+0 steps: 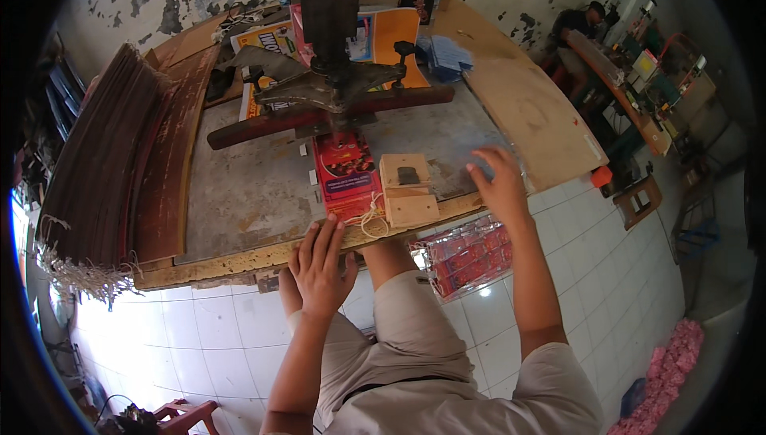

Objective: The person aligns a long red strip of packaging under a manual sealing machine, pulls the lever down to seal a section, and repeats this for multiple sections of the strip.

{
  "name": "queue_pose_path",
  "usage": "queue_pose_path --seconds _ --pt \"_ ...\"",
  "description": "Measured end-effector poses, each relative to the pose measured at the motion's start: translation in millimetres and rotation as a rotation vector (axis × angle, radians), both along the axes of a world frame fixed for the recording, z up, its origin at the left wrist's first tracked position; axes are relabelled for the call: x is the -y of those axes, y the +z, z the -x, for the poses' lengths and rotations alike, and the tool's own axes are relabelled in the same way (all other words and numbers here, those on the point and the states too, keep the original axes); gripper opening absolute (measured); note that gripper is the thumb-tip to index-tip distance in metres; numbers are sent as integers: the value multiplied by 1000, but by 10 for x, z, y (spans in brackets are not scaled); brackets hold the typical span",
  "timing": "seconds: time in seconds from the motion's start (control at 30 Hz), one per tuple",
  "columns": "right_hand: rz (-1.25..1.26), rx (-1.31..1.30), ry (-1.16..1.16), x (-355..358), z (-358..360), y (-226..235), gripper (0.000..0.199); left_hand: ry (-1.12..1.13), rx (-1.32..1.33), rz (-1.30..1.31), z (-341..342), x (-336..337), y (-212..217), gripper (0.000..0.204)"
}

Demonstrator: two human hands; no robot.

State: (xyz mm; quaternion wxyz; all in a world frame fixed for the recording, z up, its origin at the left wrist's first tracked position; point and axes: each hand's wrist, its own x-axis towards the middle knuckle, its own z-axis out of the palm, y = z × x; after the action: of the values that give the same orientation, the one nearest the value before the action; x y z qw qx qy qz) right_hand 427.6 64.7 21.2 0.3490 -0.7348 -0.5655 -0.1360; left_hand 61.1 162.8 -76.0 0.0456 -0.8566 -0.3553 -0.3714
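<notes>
My left hand rests flat on the front wooden edge of the worktable, fingers spread, just below a red printed packet stack lying under a dark metal press machine. A bit of white string lies at the packet's near end. My right hand lies open on the table's right part, fingers apart, on a clear plastic sheet. Between the two hands sit small wooden blocks, one with a dark insert.
Stacks of brown cardboard sheets fill the table's left. Orange and blue printed sheets lie behind the machine. A wrapped bundle of red packets sits under the table. A person sits at a far bench. Pink scraps lie on the tiled floor.
</notes>
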Motion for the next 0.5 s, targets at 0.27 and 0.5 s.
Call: queue_pose_path --seconds 0.27,0.5 --pt "318 170 -175 -286 -311 79 24 -6 -8 -1 27 -13 -25 67" --pt "461 359 -168 -444 -416 110 20 -25 3 13 32 -17 -31 67"
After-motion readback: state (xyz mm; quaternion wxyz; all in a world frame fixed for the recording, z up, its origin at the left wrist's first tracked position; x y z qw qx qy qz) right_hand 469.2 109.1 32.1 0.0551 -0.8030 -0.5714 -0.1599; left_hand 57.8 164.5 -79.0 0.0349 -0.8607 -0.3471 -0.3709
